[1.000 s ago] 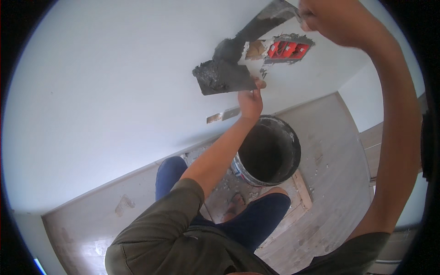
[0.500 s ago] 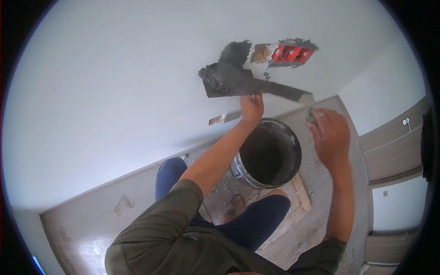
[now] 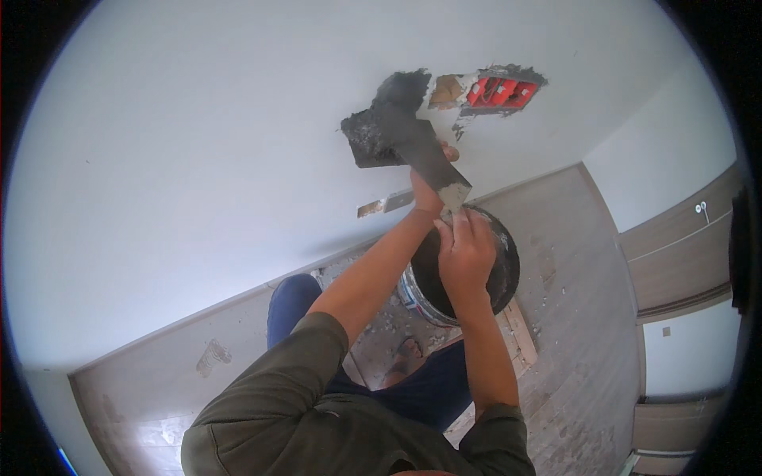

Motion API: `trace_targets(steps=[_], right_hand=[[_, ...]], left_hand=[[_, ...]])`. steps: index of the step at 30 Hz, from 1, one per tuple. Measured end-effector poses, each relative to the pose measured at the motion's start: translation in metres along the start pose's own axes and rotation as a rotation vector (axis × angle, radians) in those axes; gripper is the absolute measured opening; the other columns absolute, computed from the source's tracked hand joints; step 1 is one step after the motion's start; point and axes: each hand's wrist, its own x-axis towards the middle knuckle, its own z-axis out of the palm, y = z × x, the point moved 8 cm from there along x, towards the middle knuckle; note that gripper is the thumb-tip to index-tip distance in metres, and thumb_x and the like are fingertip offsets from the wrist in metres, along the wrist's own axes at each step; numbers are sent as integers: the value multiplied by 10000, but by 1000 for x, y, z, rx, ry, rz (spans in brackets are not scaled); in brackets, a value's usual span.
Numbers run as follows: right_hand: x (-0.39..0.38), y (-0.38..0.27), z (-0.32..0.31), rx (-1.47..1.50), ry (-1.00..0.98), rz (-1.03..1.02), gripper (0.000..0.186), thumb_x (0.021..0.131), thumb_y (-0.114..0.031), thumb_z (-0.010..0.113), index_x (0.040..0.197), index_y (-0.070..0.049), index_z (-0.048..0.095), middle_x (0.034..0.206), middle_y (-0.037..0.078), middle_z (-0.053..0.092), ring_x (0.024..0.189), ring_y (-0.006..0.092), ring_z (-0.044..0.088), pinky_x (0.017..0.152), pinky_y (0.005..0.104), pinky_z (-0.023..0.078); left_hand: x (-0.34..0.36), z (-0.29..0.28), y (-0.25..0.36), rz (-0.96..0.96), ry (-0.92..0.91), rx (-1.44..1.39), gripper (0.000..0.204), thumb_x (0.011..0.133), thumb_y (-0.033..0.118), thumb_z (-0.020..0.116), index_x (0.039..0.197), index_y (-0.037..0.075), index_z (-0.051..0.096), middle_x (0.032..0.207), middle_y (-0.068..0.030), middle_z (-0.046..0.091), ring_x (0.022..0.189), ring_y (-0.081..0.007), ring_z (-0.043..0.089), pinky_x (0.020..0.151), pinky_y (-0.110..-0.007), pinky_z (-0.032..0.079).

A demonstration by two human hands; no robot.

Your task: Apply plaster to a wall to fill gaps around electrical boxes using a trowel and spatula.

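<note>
My left hand (image 3: 429, 188) holds a dark mortar board (image 3: 369, 143) against the wall, partly hidden behind the tool in my other hand; dark mortar is heaped on the board. My right hand (image 3: 466, 252) grips the handle end of a long trowel (image 3: 432, 156), whose blade lies over the board, coated dark with a pale patch near the handle. Above them is a dark mortar patch (image 3: 401, 87) on the white wall, beside a rough recess with red electrical boxes (image 3: 500, 93). A mortar bucket (image 3: 504, 270) stands below my hands.
A narrow cut slot (image 3: 385, 205) is lower on the wall. My knee (image 3: 290, 305) is left of the bucket. The wooden floor (image 3: 571, 317) has debris and a light board (image 3: 520, 337) under the bucket. Wooden door panels (image 3: 679, 254) curve along the right.
My right hand has come down from high at the right, then inward to the left beside my left hand, swinging the trowel onto the board. My left hand has stayed nearly in place.
</note>
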Motion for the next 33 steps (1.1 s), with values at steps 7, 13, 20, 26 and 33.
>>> trace_targets(steps=[7, 13, 20, 26, 33], right_hand=[[-12, 7, 6, 163, 73, 92, 283, 823, -151, 738, 1006, 45, 647, 990, 190, 640, 890, 359, 633, 744, 405, 528], [-10, 14, 5, 217, 60, 168, 274, 826, -150, 739, 998, 46, 654, 983, 205, 642, 880, 368, 637, 744, 411, 526], [0, 39, -17, 87, 56, 125, 278, 835, -176, 731, 1000, 37, 661, 998, 207, 644, 900, 379, 637, 761, 425, 521], [18, 73, -36, -6, -71, 84, 281, 832, -169, 719, 1032, 19, 659, 1008, 199, 649, 907, 371, 634, 775, 424, 517], [78, 89, -54, -170, -240, -58, 271, 840, -180, 696, 1048, -12, 658, 954, 144, 648, 883, 347, 633, 751, 439, 512]], left_hand=[[-1, 2, -11, -152, 19, -233, 158, 886, 80, 588, 1026, 39, 647, 1019, -63, 656, 946, -159, 602, 832, -292, 448], [-10, 3, -10, -8, -7, -121, 237, 891, 220, 668, 1027, 31, 624, 956, -95, 652, 917, -236, 628, 838, -357, 482], [-19, 2, 0, -112, -41, 307, 157, 874, 156, 670, 893, 1, 647, 913, -155, 680, 840, -278, 645, 776, -378, 490], [-10, 2, 14, 9, 4, -27, 68, 895, 23, 579, 918, 24, 643, 937, -141, 667, 910, -340, 634, 828, -407, 480], [-11, 24, 25, -18, 18, -92, 96, 904, 5, 545, 903, 25, 639, 928, -133, 671, 891, -324, 640, 835, -396, 483]])
